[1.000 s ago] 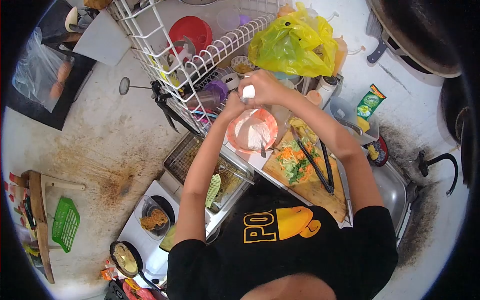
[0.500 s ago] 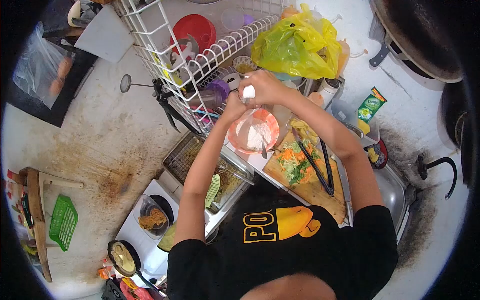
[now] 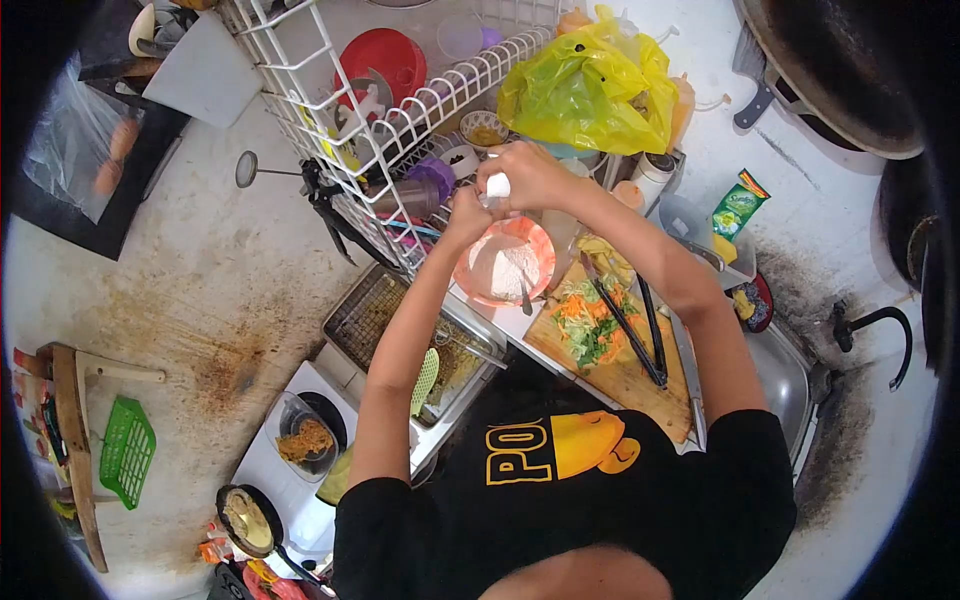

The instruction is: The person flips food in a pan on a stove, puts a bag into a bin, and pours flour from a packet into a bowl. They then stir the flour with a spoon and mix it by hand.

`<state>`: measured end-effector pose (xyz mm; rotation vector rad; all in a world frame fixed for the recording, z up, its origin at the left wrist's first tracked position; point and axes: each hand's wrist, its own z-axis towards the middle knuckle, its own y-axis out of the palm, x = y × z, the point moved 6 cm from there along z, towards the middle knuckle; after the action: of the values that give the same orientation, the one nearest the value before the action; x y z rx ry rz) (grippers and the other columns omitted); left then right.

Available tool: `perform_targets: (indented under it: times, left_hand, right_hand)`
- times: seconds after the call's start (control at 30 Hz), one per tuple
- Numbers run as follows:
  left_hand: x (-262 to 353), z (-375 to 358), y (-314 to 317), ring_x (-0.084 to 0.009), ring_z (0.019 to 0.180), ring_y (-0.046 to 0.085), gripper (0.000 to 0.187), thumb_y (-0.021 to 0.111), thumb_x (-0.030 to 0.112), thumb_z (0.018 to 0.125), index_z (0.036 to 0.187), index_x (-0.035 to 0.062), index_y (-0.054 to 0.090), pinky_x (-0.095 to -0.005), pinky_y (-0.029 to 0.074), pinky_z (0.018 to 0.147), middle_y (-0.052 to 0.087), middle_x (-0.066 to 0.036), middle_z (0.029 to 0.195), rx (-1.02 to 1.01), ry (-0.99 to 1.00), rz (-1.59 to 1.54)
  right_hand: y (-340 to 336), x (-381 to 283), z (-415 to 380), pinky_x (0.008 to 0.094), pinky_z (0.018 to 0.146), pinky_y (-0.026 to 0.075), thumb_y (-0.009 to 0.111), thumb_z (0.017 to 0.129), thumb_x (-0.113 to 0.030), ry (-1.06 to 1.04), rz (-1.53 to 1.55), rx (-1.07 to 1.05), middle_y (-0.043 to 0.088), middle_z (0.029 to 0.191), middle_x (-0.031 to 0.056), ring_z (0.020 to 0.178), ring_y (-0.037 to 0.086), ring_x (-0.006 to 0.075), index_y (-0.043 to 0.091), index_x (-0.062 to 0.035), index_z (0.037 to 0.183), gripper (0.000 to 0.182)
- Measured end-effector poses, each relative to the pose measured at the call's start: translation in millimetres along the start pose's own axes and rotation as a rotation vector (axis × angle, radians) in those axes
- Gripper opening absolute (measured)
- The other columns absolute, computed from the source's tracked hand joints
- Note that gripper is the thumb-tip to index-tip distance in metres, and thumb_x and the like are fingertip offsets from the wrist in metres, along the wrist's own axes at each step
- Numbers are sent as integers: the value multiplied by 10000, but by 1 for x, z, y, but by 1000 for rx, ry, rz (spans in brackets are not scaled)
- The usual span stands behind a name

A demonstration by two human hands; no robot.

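- Near the upper middle of the frame, the left hand and right hand meet on one white item; the fingers of both are curled and gripping it, though its lower part is too hard to make out to say whether it is a bag or a packet.
- The bowl sits just below the hands in the frame, at centre, probably so that anything loosened would drop into it; the powder inside is white.
- One spoon leans at the bowl's lower edge, presumably left there to be within reach.
- Right of centre, one cutting board rests on the table, bearing one heap of shredded vegetables; its flat surface likely keeps the pieces together.
- One pair of tongs lies over board and heap, its two arms spread (nobody is holding it), and one knife lies along the board's right side.
- Upper middle: one yellow plastic bag and, left of it, one red bowl.
- Lower left: one frying pan with food in it, and one green basket.
- Right side: one black tap by one sink, presumably serving it.
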<state>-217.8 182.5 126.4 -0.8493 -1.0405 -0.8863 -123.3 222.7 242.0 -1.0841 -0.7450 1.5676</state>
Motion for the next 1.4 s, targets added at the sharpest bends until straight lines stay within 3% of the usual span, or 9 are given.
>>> perform_targets:
  times: [0.13, 0.23, 0.73, 0.87, 0.93, 1.1, 1.13, 1.23, 1.4]
  left_hand:
    - [8, -2, 1, -124, 804, 635, 386, 875, 44, 644, 954, -31, 657, -299, 529, 721, 691, -67, 931, 34, 150, 146]
    - [3, -3, 0, -124, 784, 641, 386, 878, 74, 648, 954, -33, 668, -291, 523, 725, 699, -83, 928, 8, -52, 102]
    - [-10, -7, 4, -130, 921, 635, 508, 870, 57, 649, 1106, -14, 660, -288, 513, 806, 691, -78, 1049, -94, 27, 9]
    - [5, -13, -15, -144, 987, 622, 424, 696, 69, 861, 1252, -37, 572, -296, 513, 849, 655, -99, 1140, -66, -41, -116]
    - [17, -19, -21, -172, 1089, 593, 432, 552, 256, 980, 1315, -15, 529, -332, 437, 967, 651, -97, 1178, -97, -26, -176]
    - [41, -31, -24, -218, 1289, 472, 598, 349, 472, 1014, 1386, 17, 460, -343, 234, 1097, 583, -132, 1315, -41, 21, -442]
    - [46, -37, -16, -218, 1289, 472, 598, 349, 472, 1014, 1386, 17, 460, -343, 234, 1097, 583, -132, 1315, -80, 19, -444]
    - [51, -51, 3, -237, 1315, 452, 544, 426, 388, 1006, 1393, 6, 445, -369, 269, 1099, 523, -154, 1382, 4, 30, -358]
    - [64, -68, 71, -259, 1330, 438, 545, 543, 243, 966, 1425, -13, 397, -381, 289, 1117, 508, -178, 1392, -140, 11, -195]
  right_hand:
    - [1, 1, -3, 460, 681, 507, 751, 537, -197, -7, -27, 19, 643, 801, 127, 773, 647, 360, 708, -142, 799, 271]
    - [2, 1, -5, 459, 676, 507, 753, 554, -216, -45, -19, 36, 644, 805, 130, 770, 646, 361, 712, -143, 801, 261]
    - [-9, 20, -44, 408, 683, 507, 764, 596, -219, 105, 145, 228, 672, 793, 135, 761, 649, 325, 717, -129, 823, 249]
    - [-12, 29, -89, 312, 783, 518, 726, 610, -76, 410, 274, 631, 710, 924, 81, 831, 669, 195, 705, -60, 843, 235]
    - [-3, 23, -112, 294, 783, 512, 736, 643, -65, 424, 361, 796, 701, 904, 58, 839, 658, 164, 698, -37, 872, 234]
    - [74, 45, -182, 312, 745, 529, 711, 725, -15, 912, 1382, 1274, 652, 1043, 105, 895, 641, 196, 618, -25, 1112, 398]
    - [77, 32, -180, 361, 877, 545, 681, 793, -76, 869, 1689, 1227, 644, 1069, 101, 971, 649, 237, 544, -19, 1210, 442]
    - [93, 15, -183, 332, 633, 587, 644, 848, -176, 884, 2259, 972, 648, 954, 116, 847, 652, 232, 560, -46, 1111, 306]
    - [104, -15, -209, 319, 578, 541, 677, 838, -215, 951, 2521, 882, 617, 998, 120, 808, 621, 250, 542, -76, 1166, 381]
